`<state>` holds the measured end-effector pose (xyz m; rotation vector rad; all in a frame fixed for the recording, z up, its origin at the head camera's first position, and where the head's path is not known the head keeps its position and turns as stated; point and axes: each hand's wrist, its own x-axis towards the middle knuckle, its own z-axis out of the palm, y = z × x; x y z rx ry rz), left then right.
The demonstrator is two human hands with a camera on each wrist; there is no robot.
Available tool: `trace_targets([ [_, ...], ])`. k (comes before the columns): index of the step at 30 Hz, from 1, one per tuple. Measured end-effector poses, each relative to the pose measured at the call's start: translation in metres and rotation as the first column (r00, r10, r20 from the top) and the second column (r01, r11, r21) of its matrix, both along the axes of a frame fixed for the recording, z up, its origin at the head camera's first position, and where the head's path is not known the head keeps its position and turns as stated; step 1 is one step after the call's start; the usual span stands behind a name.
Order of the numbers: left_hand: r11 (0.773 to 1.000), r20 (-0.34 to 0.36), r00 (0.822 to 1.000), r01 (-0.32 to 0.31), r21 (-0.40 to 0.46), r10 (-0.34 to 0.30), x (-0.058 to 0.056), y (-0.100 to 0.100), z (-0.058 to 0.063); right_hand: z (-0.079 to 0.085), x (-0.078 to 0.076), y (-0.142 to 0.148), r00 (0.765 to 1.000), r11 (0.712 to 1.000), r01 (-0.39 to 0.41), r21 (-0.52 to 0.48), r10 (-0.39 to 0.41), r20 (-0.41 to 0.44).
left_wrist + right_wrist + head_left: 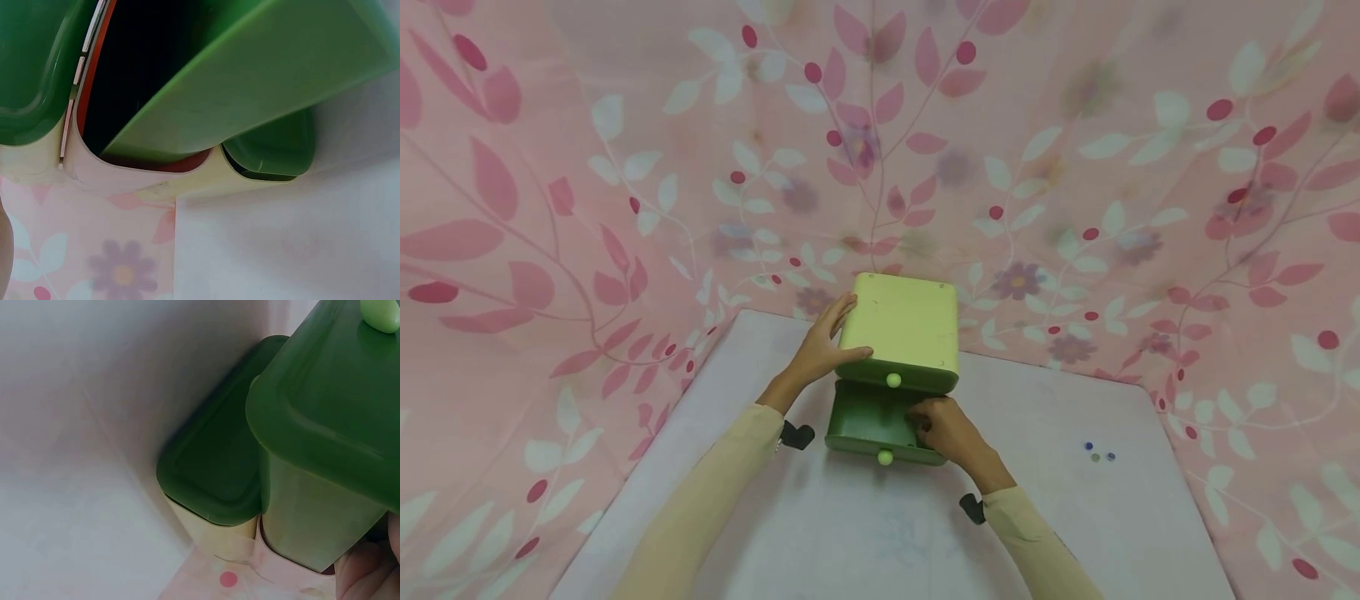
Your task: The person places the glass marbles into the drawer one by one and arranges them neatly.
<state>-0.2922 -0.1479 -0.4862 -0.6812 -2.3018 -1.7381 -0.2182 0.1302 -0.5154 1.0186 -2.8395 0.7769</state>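
A small drawer cabinet with a pale yellow-green top and green drawer fronts stands near the back of the table. Its middle drawer is pulled out, also large in the left wrist view as a green drawer wall. My left hand rests on the cabinet's left side, fingers extended along it and thumb over the top's front corner. My right hand reaches over the drawer's right side, fingers bent inside; whether they pinch anything is hidden. In the right wrist view, part of that hand shows beside the drawer.
Several small glass marbles lie on the white tabletop to the right. The top drawer front and the bottom drawer are in place. A pink floral cloth hangs behind and at both sides.
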Motion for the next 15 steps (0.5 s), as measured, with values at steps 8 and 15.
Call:
trace_targets([
  [8, 1.000, 0.005, 1.000, 0.010, 0.010, -0.010, 0.0004, 0.0005, 0.0003, -0.0011, 0.0009, 0.0020, 1.000, 1.000, 0.001, -0.030, -0.001, 0.000],
  [15, 1.000, -0.001, 1.000, 0.002, 0.008, -0.002, 0.0006, 0.0004, 0.0014, -0.0011, 0.0019, 0.0024, 1.000, 0.998, 0.024, -0.054, -0.025, -0.002],
])
